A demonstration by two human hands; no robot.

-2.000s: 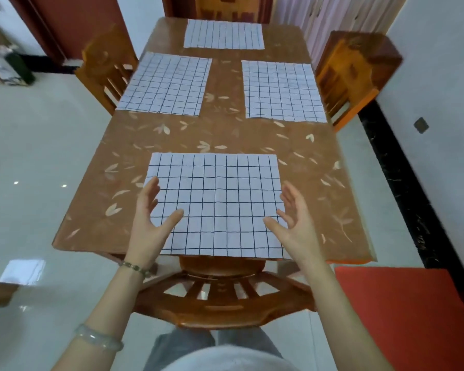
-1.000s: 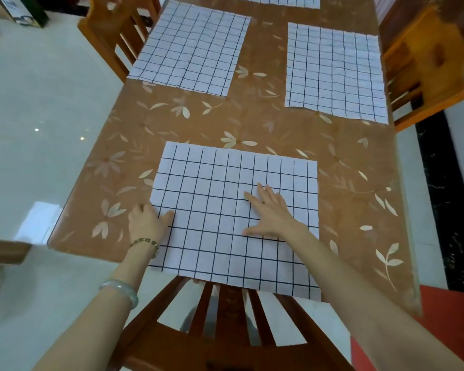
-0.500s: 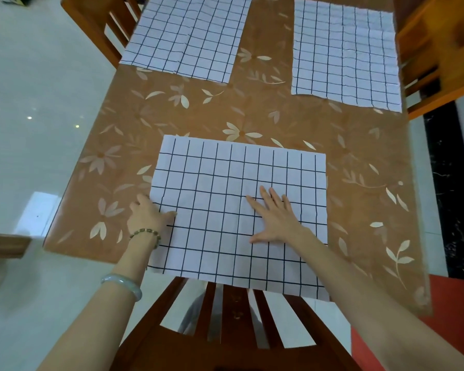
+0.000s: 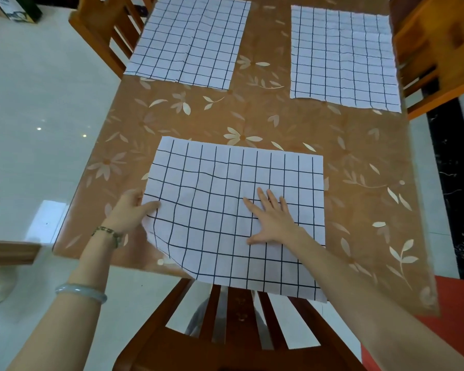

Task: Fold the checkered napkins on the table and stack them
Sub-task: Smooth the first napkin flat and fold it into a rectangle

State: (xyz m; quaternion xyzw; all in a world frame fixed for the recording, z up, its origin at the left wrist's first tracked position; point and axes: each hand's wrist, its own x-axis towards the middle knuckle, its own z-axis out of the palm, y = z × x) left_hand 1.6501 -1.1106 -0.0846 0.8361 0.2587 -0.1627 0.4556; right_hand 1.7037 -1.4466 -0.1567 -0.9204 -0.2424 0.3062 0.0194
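Observation:
A white napkin with a black grid (image 4: 225, 178) lies at the near edge of the brown flower-patterned table (image 4: 252, 119), its near edge hanging over the rim. My left hand (image 4: 130, 210) pinches the napkin's left edge, which is lifted and curled inward. My right hand (image 4: 272, 219) lies flat with fingers spread on the napkin's middle. Two more checkered napkins lie flat farther back, one at far left (image 4: 190, 41) and one at far right (image 4: 343, 54).
A wooden chair back (image 4: 231, 333) stands directly below the near table edge. Wooden chairs flank the table at far left (image 4: 105, 28) and far right (image 4: 434, 49). A red surface (image 4: 456, 303) lies at the lower right, pale tiled floor to the left.
My left hand has gripped the napkin's left edge and lifted it, pulling the near left corner inward. My right hand stays pressed flat on the cloth. The view has tilted closer.

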